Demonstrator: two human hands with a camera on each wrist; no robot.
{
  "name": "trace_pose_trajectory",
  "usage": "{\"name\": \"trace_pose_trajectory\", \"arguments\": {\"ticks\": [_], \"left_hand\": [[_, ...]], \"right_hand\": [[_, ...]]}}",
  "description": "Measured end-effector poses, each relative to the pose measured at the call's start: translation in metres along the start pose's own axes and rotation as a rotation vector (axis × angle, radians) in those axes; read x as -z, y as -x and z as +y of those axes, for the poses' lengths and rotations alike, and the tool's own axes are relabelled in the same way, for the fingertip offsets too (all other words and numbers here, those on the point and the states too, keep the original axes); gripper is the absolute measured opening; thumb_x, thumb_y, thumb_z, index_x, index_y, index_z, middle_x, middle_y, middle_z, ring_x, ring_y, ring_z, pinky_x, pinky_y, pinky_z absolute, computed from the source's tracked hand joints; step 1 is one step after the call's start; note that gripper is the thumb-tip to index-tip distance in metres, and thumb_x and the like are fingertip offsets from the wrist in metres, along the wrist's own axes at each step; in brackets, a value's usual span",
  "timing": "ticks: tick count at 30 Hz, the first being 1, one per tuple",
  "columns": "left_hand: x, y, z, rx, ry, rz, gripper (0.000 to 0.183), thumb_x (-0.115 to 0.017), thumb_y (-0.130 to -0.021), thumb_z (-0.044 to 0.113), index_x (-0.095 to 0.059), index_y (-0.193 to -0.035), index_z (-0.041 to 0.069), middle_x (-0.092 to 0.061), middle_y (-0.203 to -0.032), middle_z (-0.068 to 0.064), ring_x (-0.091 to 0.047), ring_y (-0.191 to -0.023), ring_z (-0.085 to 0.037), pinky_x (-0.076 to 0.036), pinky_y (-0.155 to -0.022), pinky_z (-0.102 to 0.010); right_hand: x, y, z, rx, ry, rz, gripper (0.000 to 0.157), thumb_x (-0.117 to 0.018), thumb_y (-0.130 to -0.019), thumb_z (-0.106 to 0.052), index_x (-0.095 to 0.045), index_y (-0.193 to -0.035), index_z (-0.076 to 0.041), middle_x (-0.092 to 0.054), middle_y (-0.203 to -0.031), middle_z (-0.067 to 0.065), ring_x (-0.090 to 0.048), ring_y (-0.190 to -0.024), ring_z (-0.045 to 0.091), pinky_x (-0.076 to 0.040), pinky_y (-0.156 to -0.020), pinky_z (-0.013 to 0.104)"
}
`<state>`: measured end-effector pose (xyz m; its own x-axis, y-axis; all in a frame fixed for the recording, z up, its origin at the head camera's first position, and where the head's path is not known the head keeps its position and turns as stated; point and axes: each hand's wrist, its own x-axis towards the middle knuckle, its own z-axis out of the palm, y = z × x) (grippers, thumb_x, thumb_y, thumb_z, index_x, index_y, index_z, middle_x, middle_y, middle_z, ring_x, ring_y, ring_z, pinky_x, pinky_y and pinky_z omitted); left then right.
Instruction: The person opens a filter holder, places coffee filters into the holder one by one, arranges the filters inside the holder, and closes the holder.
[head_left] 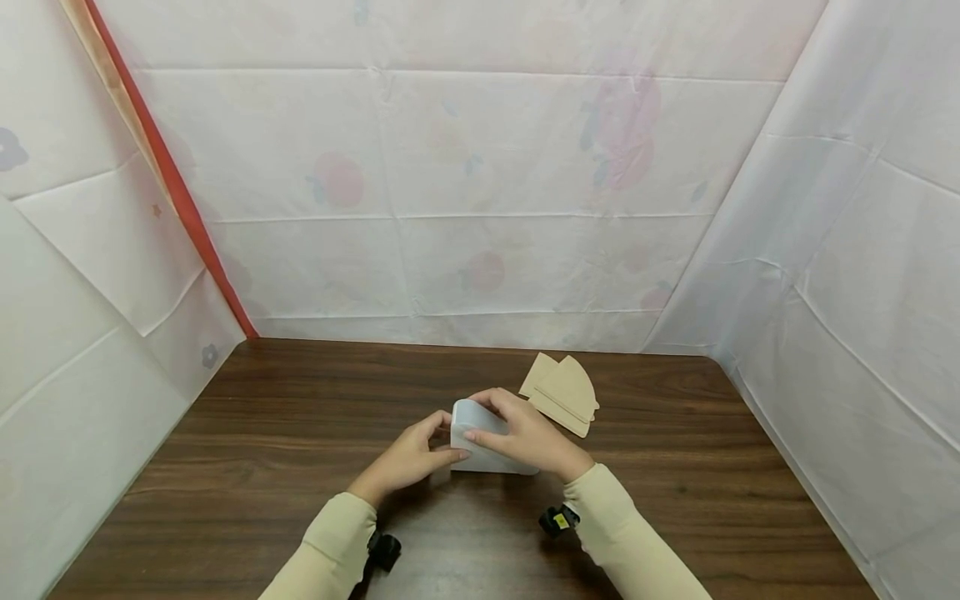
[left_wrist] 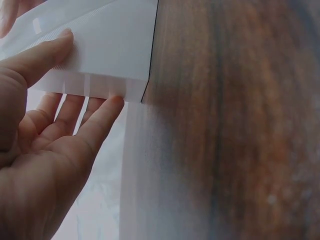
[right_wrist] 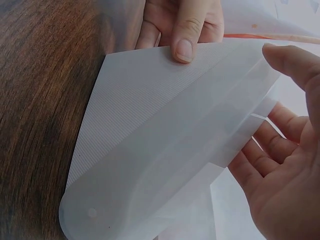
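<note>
A white plastic coffee filter case [head_left: 491, 461] stands on edge on the table. One face is finely ribbed [right_wrist: 130, 95], and a smooth translucent cover [right_wrist: 150, 160] runs along its slanted side, with a round pivot mark at the low corner. My left hand [head_left: 411, 456] grips the upright end, thumb on the ribbed face and fingertips against the narrow side. From above, my right hand [head_left: 531, 433] holds the cover, its thumb on the near side and its fingers on the far side. The inside of the case is hidden.
Brown cone-shaped paper coffee filters [head_left: 567, 390] lie overlapping behind my right hand. The dark wooden table [head_left: 300, 400] meets white patterned cloth [head_left: 480, 275] at the back and both sides. A black wrist camera [head_left: 385, 551] sits below my left wrist.
</note>
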<state>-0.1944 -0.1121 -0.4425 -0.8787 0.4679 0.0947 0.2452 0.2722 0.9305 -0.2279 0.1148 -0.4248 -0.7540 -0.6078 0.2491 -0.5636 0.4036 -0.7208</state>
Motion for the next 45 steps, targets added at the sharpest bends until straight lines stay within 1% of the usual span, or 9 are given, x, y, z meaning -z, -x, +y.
{"name": "trace_pose_trajectory", "arguments": {"ticks": [11,18,23,29,34,38,41,45], "left_hand": [[0.0,-0.001,-0.001,-0.001,0.016,-0.001,0.03,-0.07,-0.095,0.006,-0.056,-0.121,0.002,-0.063,-0.119,-0.012,-0.06,-0.114,-0.036,-0.053,-0.087,-0.039],[0.0,0.0,0.0,0.0,0.019,0.01,0.03,-0.071,-0.094,0.006,-0.056,-0.121,0.002,-0.064,-0.118,-0.012,-0.06,-0.115,-0.035,-0.053,-0.088,-0.037],[0.0,-0.001,0.0,-0.003,0.011,0.02,0.03,-0.072,-0.093,0.006,-0.057,-0.119,0.002,-0.065,-0.116,-0.012,-0.061,-0.112,-0.034,-0.053,-0.087,-0.038],[0.0,-0.002,-0.003,0.003,0.015,0.018,0.031,-0.072,-0.093,0.007,-0.057,-0.119,0.002,-0.065,-0.115,-0.011,-0.061,-0.111,-0.034,-0.052,-0.087,-0.038],[0.0,-0.001,-0.004,0.006,0.021,0.011,0.032,-0.072,-0.094,0.008,-0.057,-0.121,0.002,-0.065,-0.116,-0.01,-0.061,-0.111,-0.034,-0.052,-0.087,-0.037],[0.0,-0.001,-0.003,0.001,0.02,0.012,0.031,-0.072,-0.094,0.007,-0.057,-0.121,0.002,-0.065,-0.116,-0.01,-0.061,-0.111,-0.033,-0.053,-0.087,-0.036],[-0.001,-0.002,-0.007,0.0,0.013,0.016,0.032,-0.072,-0.093,0.006,-0.057,-0.121,0.002,-0.065,-0.116,-0.011,-0.062,-0.111,-0.033,-0.053,-0.087,-0.036],[-0.003,-0.007,-0.023,-0.004,0.009,0.02,0.034,-0.073,-0.093,0.008,-0.056,-0.122,0.003,-0.065,-0.117,-0.01,-0.062,-0.111,-0.03,-0.053,-0.086,-0.035]], "right_hand": [[0.003,0.0,0.0,0.008,0.006,-0.001,0.041,-0.072,-0.094,-0.037,-0.059,-0.128,-0.017,-0.06,-0.114,-0.011,-0.059,-0.097,0.009,-0.051,-0.081,0.032],[0.008,0.002,0.002,0.02,-0.002,0.01,0.041,-0.073,-0.094,-0.037,-0.059,-0.128,-0.018,-0.06,-0.115,-0.01,-0.059,-0.099,0.009,-0.05,-0.088,0.034],[0.012,0.005,0.003,0.028,-0.018,0.014,0.042,-0.073,-0.094,-0.036,-0.059,-0.129,-0.019,-0.06,-0.115,-0.01,-0.059,-0.1,0.009,-0.051,-0.087,0.034],[0.018,0.008,0.003,0.06,-0.002,0.021,0.043,-0.073,-0.094,-0.036,-0.059,-0.129,-0.017,-0.062,-0.114,-0.009,-0.061,-0.1,0.01,-0.053,-0.086,0.035],[0.026,0.011,0.004,0.062,0.016,0.025,0.043,-0.075,-0.092,-0.037,-0.06,-0.128,-0.018,-0.063,-0.112,-0.01,-0.062,-0.1,0.009,-0.052,-0.088,0.04],[0.032,0.015,0.006,0.062,-0.005,0.026,0.042,-0.076,-0.091,-0.034,-0.06,-0.127,-0.018,-0.065,-0.111,-0.01,-0.063,-0.101,0.009,-0.051,-0.09,0.042],[0.037,0.019,0.006,0.059,-0.04,0.03,0.041,-0.077,-0.091,-0.03,-0.06,-0.126,-0.017,-0.067,-0.109,-0.007,-0.064,-0.1,0.012,-0.052,-0.088,0.043],[0.044,0.025,0.007,0.035,-0.071,0.044,0.04,-0.078,-0.09,-0.028,-0.061,-0.125,-0.016,-0.068,-0.107,-0.005,-0.065,-0.098,0.014,-0.052,-0.089,0.045]]}}
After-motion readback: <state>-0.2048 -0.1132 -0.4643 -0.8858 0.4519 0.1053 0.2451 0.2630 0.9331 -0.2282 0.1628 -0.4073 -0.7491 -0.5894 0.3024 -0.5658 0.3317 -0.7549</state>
